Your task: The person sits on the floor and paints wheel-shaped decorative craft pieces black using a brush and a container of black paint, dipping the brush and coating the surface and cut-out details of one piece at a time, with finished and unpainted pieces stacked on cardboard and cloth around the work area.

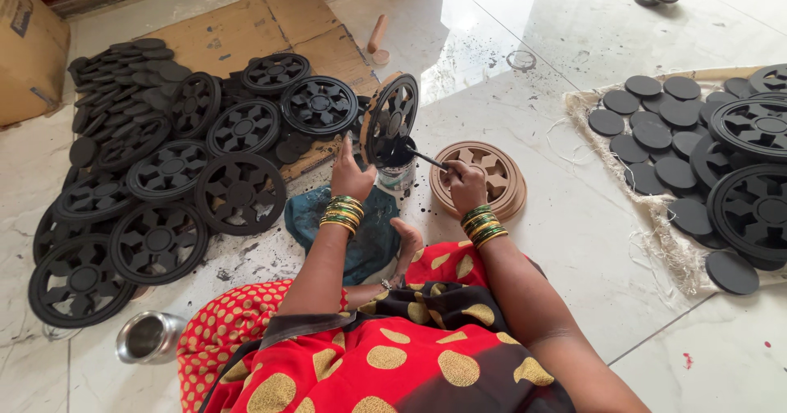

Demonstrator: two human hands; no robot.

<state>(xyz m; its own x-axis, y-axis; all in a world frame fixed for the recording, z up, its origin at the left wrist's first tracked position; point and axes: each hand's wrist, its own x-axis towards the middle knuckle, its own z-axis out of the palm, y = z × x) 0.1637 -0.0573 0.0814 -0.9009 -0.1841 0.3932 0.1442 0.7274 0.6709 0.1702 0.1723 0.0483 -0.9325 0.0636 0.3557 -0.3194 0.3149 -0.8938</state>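
Observation:
My left hand (pixel 351 174) holds a round cut-out wooden wheel (pixel 392 118) upright on its edge; its face is painted black and its rim is bare brown. My right hand (pixel 465 183) grips a thin paintbrush (pixel 418 156) whose black tip touches the lower part of the wheel's face. A small paint tin (pixel 397 172) stands right under the wheel. An unpainted brown wheel stack (pixel 484 175) lies flat on the floor just beyond my right hand. Both wrists wear green and gold bangles.
Many black painted wheels (pixel 172 192) and discs lie on cardboard (pixel 246 28) to the left. More black wheels and discs (pixel 697 151) rest on a burlap cloth at right. A teal rag (pixel 361 233) lies by my foot; a steel pot (pixel 147 337) sits lower left.

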